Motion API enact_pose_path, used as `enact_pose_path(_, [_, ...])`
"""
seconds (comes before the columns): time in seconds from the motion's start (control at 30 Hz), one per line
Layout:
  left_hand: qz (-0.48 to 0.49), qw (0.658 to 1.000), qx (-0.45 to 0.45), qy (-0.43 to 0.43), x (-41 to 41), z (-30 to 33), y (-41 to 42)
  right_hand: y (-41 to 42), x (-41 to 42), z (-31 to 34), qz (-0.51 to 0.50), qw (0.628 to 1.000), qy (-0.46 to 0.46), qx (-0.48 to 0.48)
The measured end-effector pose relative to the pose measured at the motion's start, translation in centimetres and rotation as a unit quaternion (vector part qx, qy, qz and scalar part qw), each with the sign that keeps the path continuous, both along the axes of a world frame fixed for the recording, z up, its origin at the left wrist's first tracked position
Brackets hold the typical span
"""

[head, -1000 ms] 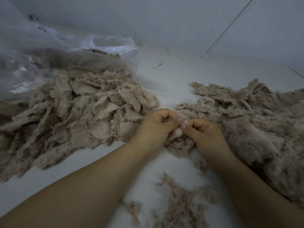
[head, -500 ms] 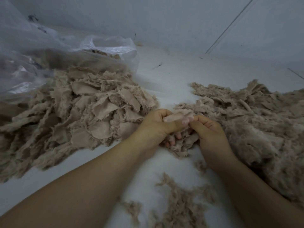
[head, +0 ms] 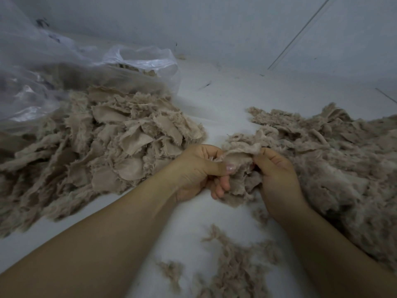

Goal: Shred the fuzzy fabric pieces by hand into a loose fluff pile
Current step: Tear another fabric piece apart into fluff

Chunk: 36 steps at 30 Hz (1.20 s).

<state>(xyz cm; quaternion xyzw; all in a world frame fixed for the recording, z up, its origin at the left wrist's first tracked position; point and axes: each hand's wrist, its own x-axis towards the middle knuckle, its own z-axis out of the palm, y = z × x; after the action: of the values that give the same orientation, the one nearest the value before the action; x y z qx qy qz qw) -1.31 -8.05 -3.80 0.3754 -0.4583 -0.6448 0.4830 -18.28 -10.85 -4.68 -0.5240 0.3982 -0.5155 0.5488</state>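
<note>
A beige fuzzy fabric piece (head: 240, 162) is stretched between my two hands at the middle of the view. My left hand (head: 197, 173) pinches its left edge with thumb over curled fingers. My right hand (head: 275, 175) grips its right side, fingers curled into the fuzz. A heap of whole fabric pieces (head: 96, 147) lies to the left. The loose fluff pile (head: 335, 151) spreads across the right, touching my right hand.
A clear plastic bag (head: 64, 67) with more fabric sits at the back left, behind the heap. Small fluff tufts (head: 232, 263) lie on the white surface (head: 214, 100) between my forearms. A pale wall rises behind.
My hands have drawn apart, spreading the fabric piece wider between them. The piece now shows more of its smooth backing.
</note>
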Motion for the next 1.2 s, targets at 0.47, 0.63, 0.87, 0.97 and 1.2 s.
enact_pose_path(0.47, [0.159, 0.986, -0.016, 0.045, -0.9, -0.2, -0.1, -0.6, 0.1, -0.4, -0.047, 0.999, 0.020, -0.009])
enact_pose_path(0.63, [0.144, 0.974, -0.061, -0.165, -2.4, 0.0, 0.3, -0.3, 0.2, -0.3, -0.001, 1.000, 0.010, -0.012])
enact_pose_path(0.87, [0.222, 0.954, -0.089, -0.181, -3.0, -0.6, 0.1, 0.1, 0.4, 0.0, -0.003, 0.999, 0.020, -0.037])
enact_pose_path(0.97, [0.161, 0.959, -0.081, -0.217, -2.5, -0.3, 0.2, -0.3, 0.2, 0.0, -0.029, 1.000, -0.002, -0.003])
enact_pose_path(1.2, [0.130, 0.977, -0.057, -0.158, -1.6, 0.6, 0.4, -0.5, 0.1, -0.2, -0.016, 1.000, 0.010, -0.013])
